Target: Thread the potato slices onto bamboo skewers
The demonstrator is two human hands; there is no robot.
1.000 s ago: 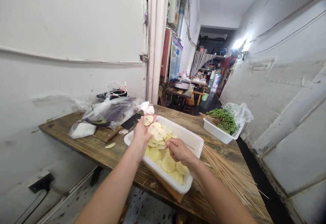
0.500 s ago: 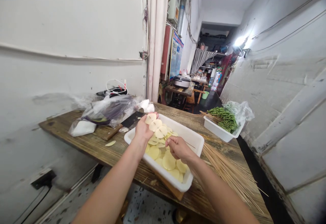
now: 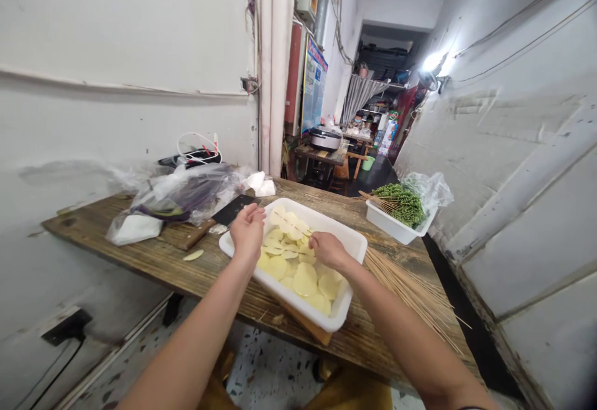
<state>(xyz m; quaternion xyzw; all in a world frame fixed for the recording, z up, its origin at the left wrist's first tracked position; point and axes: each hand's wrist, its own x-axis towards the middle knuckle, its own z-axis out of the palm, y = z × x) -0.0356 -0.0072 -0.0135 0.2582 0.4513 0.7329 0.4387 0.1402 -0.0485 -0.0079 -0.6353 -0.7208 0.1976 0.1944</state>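
Note:
A white tub on the wooden table holds thin pale yellow slices, some of them threaded on sticks. My right hand is closed on the end of a skewer of slices that lies across the far side of the tub. Over the tub's left edge is my left hand, its fingers loosely curled and apart, with nothing visible in it.
Bare sticks fan out right of the tub. Behind them is a white basket of green skewered food. On the left lie a cleaver, a loose slice and plastic bags.
My left hand has let go of the slices and moved left. The skewer, still in my right hand, has come down onto the other slices. The view has shifted slightly.

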